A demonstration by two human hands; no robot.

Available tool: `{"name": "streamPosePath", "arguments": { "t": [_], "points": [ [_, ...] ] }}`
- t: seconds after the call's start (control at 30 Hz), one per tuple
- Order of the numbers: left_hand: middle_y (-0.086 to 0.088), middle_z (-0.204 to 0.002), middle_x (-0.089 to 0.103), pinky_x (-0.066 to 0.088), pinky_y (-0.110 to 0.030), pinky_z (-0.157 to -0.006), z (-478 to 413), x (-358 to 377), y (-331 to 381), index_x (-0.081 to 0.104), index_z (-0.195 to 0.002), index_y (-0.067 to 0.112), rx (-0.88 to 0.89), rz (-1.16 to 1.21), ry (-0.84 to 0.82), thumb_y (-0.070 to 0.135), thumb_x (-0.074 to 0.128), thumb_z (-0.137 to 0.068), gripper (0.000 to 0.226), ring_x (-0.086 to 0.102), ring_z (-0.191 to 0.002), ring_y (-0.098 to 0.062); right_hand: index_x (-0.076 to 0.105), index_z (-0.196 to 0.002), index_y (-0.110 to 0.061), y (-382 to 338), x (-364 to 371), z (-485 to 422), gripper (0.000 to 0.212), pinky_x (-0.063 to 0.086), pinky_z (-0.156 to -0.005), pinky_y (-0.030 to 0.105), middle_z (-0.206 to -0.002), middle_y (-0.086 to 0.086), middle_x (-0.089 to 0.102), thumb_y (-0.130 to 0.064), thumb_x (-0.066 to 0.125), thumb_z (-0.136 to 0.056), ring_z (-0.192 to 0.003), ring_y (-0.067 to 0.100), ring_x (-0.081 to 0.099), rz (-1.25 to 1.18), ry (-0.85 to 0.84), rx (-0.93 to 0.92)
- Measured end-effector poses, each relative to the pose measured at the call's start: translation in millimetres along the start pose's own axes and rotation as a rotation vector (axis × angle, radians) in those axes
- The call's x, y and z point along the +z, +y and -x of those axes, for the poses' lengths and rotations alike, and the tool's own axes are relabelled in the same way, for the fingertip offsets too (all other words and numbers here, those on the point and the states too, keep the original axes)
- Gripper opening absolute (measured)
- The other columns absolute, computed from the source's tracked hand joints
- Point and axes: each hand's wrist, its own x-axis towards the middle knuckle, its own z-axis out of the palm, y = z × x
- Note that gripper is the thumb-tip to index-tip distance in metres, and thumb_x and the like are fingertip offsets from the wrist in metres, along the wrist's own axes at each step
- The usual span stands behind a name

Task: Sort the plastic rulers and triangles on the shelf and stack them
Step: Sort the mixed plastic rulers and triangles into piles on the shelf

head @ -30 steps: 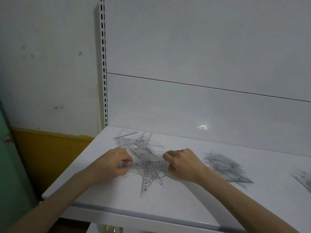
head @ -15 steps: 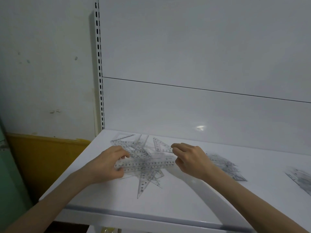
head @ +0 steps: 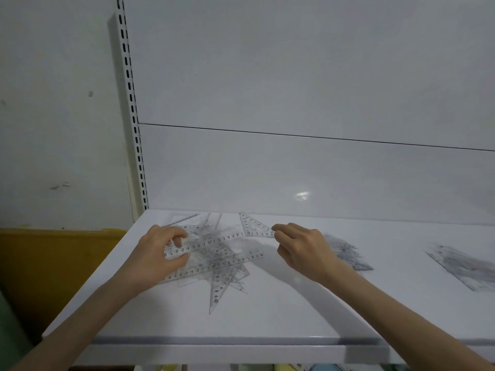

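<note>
Clear plastic heap (head: 214, 263): rulers and triangles jumbled at the left end of the white shelf (head: 294, 311).
Left hand (head: 158, 255): fingers curled round the end of a ruler (head: 214, 241) in the heap.
Right hand (head: 302, 250): fingertips pinching the corner of a small triangle (head: 255, 227).
Handling: probably light, stiff and slippery; best gripped at edges or corners.

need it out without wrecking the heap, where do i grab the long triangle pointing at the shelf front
Take the long triangle by its narrow tip, coming from the shelf front. That tip juts clear of the pile and lies flat; its wide end seems tucked under the rulers.
</note>
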Motion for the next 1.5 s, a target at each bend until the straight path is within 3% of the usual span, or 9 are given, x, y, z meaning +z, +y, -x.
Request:
{"name": "streamPosePath", "arguments": {
  "t": [0.27,0.57,0.73,0.9,1.1,1.23,1.33,1.4,1.5],
  "points": [
    [0.009,-0.081,0.056,0.031,-0.022,-0.067,-21,25,29,0.064,-0.102,0.02,0.061,-0.031,0.078,0.02,0.077,-0.076,0.029,0.045,-0.084,-0.014,0.056,-0.068,-0.007,13,-20,34,0.015,0.04,-0.036,0.029,-0.075,0.002,0.064,-0.002,0.048,-0.079,-0.057,0.02,0.055,0.036,0.052,0.076],
    [0.006,-0.076,0.055,0.037,-0.03,-0.061,-43,76,78,0.065,-0.103,0.017,0.037,-0.061,0.008,0.028,0.073,-0.076,0.03,0.052,-0.071,-0.014,0.05,-0.066,-0.009,65,-72,115,0.012,0.023,-0.035,0.023,-0.061,0.001,0.052,-0.005,0.043,-0.074,-0.048,0.02,0.046,0.196,-0.092,0.32],
    [0.005,-0.077,0.055,0.033,-0.028,-0.057,-43,79,77,0.064,-0.104,0.02,-0.008,-0.043,-0.009,0.029,0.073,-0.077,0.029,0.05,-0.068,-0.01,0.048,-0.061,-0.01,75,-69,120,0.034,0.018,-0.038,0.022,-0.054,0.001,0.049,0.008,0.075,-0.048,-0.042,0.02,0.044,0.237,-0.187,0.359],
    [0.003,-0.077,0.057,0.036,-0.028,-0.059,-39,70,69,0.065,-0.103,0.023,-0.033,0.011,-0.029,0.024,0.078,-0.073,0.032,0.053,-0.07,-0.011,0.048,-0.058,-0.014,76,-50,112,0.045,0.014,-0.038,0.021,-0.052,-0.001,0.049,-0.001,0.086,-0.036,-0.039,0.017,0.047,0.27,-0.355,0.297],
    [0.006,-0.079,0.057,0.04,-0.027,-0.065,-40,72,74,0.063,-0.098,0.031,0.067,0.06,-0.085,0.015,0.079,-0.073,0.034,0.051,-0.072,-0.013,0.062,-0.069,-0.015,80,-42,113,0.017,0.037,-0.036,0.022,-0.073,-0.005,0.065,-0.011,0.078,-0.068,-0.064,0.019,0.064,0.182,-0.233,0.337],
    [0.01,-0.086,0.056,0.033,-0.014,-0.064,-45,87,95,0.059,-0.095,0.038,0.216,0.116,-0.157,0.013,0.078,-0.073,0.038,0.048,-0.078,-0.008,0.066,-0.11,-0.013,66,-67,99,0.036,0.054,-0.068,0.027,-0.109,-0.002,0.069,-0.019,0.078,-0.076,-0.093,0.019,0.065,0.112,-0.048,0.347],
    [0.023,-0.1,0.051,0.034,-0.01,-0.067,-48,102,124,0.062,-0.095,0.039,0.354,0.172,-0.244,0.03,0.075,-0.069,0.031,0.047,-0.081,-0.002,0.057,-0.127,-0.015,62,-81,101,0.055,0.046,-0.096,0.033,-0.127,0.002,0.062,-0.035,0.074,-0.079,-0.111,0.021,0.058,0.075,-0.164,0.255],
    [0.018,-0.095,0.055,0.035,-0.009,-0.067,-45,113,147,0.063,-0.094,0.043,0.443,0.222,-0.309,0.049,0.062,-0.061,0.034,0.049,-0.078,-0.003,0.055,-0.13,-0.018,63,-88,111,0.055,0.048,-0.092,0.035,-0.127,0.001,0.06,-0.038,0.071,-0.081,-0.107,0.021,0.059,0.063,-0.221,0.244],
    [0.014,-0.089,0.059,0.037,-0.009,-0.066,-46,133,180,0.067,-0.096,0.043,0.506,0.309,-0.359,0.051,0.061,-0.058,0.039,0.052,-0.075,-0.004,0.058,-0.125,-0.02,74,-109,130,0.04,0.053,-0.059,0.03,-0.115,0.0,0.063,-0.031,0.065,-0.087,-0.092,0.018,0.062,-0.006,-0.127,0.273]
  ]
}}
